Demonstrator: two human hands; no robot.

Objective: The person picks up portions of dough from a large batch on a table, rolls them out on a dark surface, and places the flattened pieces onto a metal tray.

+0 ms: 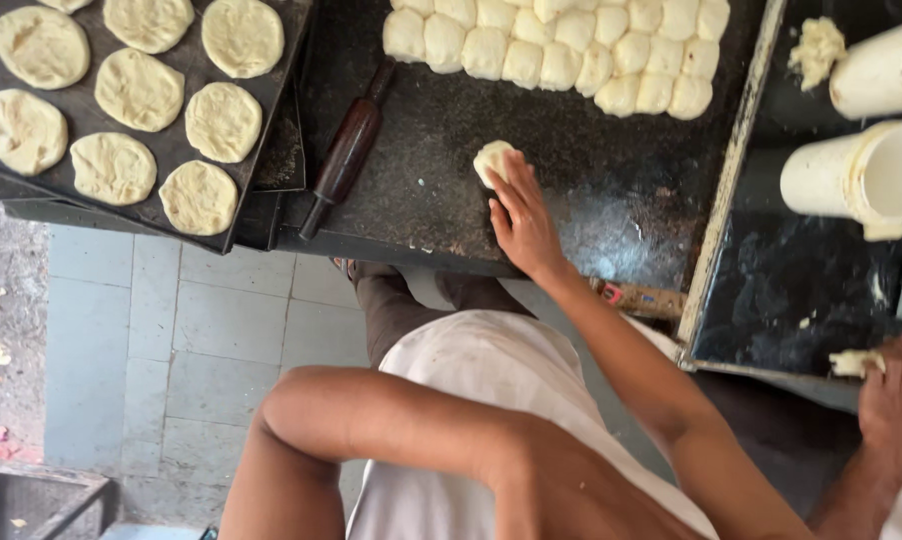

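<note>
Up at the left, a dark baking tray [271, 130] holds nine flattened dough rounds [138, 90]. Two white tubs [861, 175] lie on their sides at the right; their contents cannot be told. One hand [523, 225] reaches out on a straight arm, fingers extended together and resting on a small dough ball [492, 160] on the dark stone slab [451, 170]. Whether it grips the ball is unclear. Another hand [893, 395], at the lower right, presses curled fingers on a dough strip [851, 362]. A brown rolling pin [347, 155] lies beside a cluster of dough portions [561, 45]. Below is grey tiled floor [171, 340].
</note>
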